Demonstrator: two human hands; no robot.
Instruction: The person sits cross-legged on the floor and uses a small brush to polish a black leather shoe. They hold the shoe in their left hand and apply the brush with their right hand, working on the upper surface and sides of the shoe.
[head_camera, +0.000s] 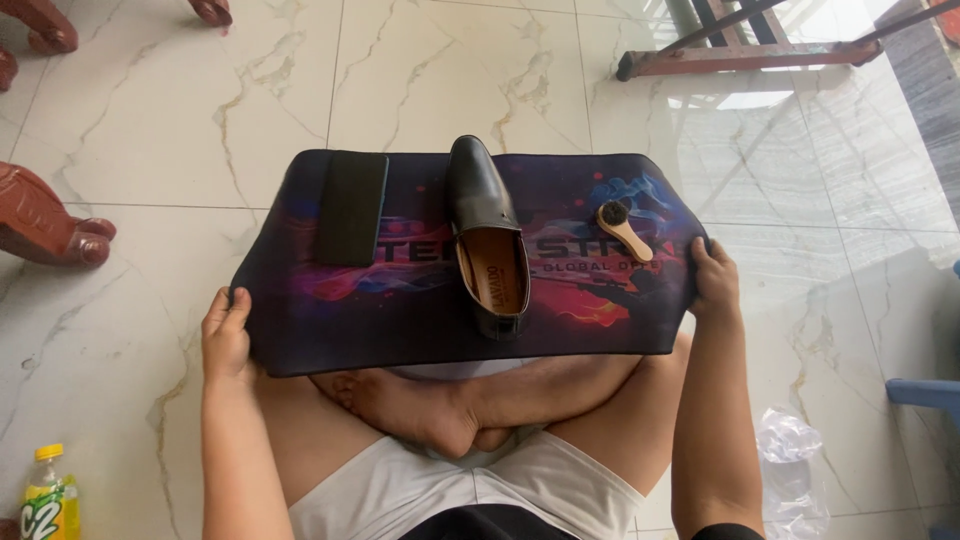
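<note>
Both hands grip the soft printed mat (420, 320) — left hand (227, 335) and right hand (714, 280) at its near corners. On it, a glossy black shoe (485, 235) lies lengthwise, toe pointing away.

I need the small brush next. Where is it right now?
In the head view the brush lies on the right part of the dark mat, right of the black shoe and just beyond the right hand gripping the mat's edge.
</note>
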